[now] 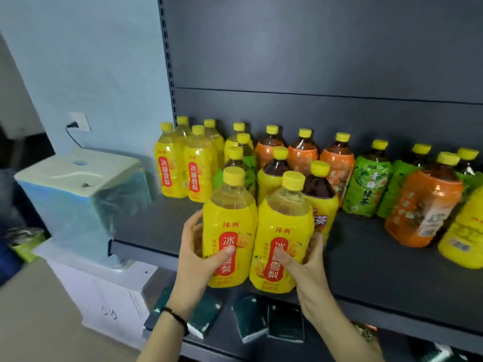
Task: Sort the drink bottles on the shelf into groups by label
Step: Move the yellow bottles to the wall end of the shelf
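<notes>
Front edge of the shelf: two yellow-label bottles are being held side by side and are touching; I cannot tell whether their bases are resting on the shelf or lifting off it.
Left hand: is wrapping round the left bottle, with the thumb lying across its red label.
Right hand: is gripping the right bottle the same way, fingers curling behind it.
Back left corner: a yellow group of four matching bottles is standing together, probably the place these two are heading for.
Middle of the shelf: dark bottles with yellow wraps are mixing with a green one, and orange bottles are lining the back.
Right end: green bottles are standing beside a lone orange bottle, and another yellow bottle is sitting at the right edge.
Progress: one group seems to be forming and an orange row is partly gathering, while the middle and right end are waiting to be sorted.
Look of the held pair: both are showing yellow caps, clear shoulders over pale liquid, and yellow wraps carrying a red oval with white characters.
</notes>
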The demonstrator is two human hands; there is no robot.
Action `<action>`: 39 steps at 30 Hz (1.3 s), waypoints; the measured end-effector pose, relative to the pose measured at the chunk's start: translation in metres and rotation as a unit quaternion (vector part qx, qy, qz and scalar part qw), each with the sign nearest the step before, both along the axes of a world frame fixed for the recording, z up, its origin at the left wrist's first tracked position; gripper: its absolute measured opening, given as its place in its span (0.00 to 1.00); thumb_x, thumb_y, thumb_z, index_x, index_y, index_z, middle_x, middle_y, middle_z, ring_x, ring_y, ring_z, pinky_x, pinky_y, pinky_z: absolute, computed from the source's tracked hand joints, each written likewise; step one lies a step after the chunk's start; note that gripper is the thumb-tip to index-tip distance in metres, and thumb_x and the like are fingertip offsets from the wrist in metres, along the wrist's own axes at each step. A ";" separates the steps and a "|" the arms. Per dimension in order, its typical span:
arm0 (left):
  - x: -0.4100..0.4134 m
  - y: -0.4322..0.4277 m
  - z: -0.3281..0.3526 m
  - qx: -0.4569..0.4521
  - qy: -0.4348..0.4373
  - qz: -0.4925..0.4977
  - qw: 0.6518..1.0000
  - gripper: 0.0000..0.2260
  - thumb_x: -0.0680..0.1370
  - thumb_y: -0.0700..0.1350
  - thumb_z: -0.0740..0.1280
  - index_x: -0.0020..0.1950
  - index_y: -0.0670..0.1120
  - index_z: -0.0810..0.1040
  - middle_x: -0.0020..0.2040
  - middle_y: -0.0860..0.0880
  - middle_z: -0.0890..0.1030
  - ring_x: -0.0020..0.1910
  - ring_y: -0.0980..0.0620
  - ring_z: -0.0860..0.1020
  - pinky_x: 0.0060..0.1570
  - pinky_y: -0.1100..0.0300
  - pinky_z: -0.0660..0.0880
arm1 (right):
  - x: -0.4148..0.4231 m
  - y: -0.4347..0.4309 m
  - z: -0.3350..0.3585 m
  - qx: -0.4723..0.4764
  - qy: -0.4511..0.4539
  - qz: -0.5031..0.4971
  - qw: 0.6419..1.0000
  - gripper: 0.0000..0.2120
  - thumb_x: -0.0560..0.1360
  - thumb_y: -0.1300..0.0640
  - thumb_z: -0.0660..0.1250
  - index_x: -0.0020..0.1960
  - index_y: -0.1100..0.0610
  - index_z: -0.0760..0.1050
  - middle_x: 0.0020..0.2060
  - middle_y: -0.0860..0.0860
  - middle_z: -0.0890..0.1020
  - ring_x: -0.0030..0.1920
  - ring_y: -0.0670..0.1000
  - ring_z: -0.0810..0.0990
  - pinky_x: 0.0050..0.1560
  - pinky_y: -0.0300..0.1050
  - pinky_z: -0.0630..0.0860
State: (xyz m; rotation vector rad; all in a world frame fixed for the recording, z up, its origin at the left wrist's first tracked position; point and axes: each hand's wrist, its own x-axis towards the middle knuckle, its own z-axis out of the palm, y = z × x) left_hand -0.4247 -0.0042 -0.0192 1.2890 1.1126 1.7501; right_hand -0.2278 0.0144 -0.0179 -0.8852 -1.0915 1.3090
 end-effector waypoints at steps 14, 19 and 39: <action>-0.185 0.063 -0.008 -0.012 -0.005 -0.025 1.000 0.37 0.62 0.52 0.78 0.68 0.56 0.65 0.61 0.50 0.78 0.55 0.55 0.80 0.45 0.61 0.79 | -0.192 0.042 -0.002 0.005 -0.051 -0.056 0.997 0.45 0.45 0.32 0.79 0.59 0.33 0.65 0.61 0.46 0.78 0.59 0.47 0.79 0.58 0.52 0.78; -0.210 0.097 -0.005 -0.023 0.037 -0.066 0.997 0.41 0.61 0.65 0.75 0.70 0.58 0.64 0.57 0.61 0.80 0.56 0.57 0.80 0.46 0.63 0.78 | -0.214 0.067 0.000 0.016 -0.074 -0.088 0.993 0.43 0.48 0.30 0.77 0.61 0.35 0.69 0.57 0.41 0.81 0.54 0.40 0.81 0.51 0.39 0.79; -0.222 0.168 -0.005 -0.044 0.077 -0.063 0.994 0.29 0.70 0.50 0.70 0.68 0.51 0.64 0.60 0.52 0.77 0.53 0.66 0.78 0.46 0.70 0.76 | -0.239 0.122 -0.004 0.049 -0.214 -0.166 0.961 0.37 0.69 0.43 0.69 0.73 0.45 0.55 0.64 0.47 0.75 0.64 0.45 0.75 0.64 0.51 0.74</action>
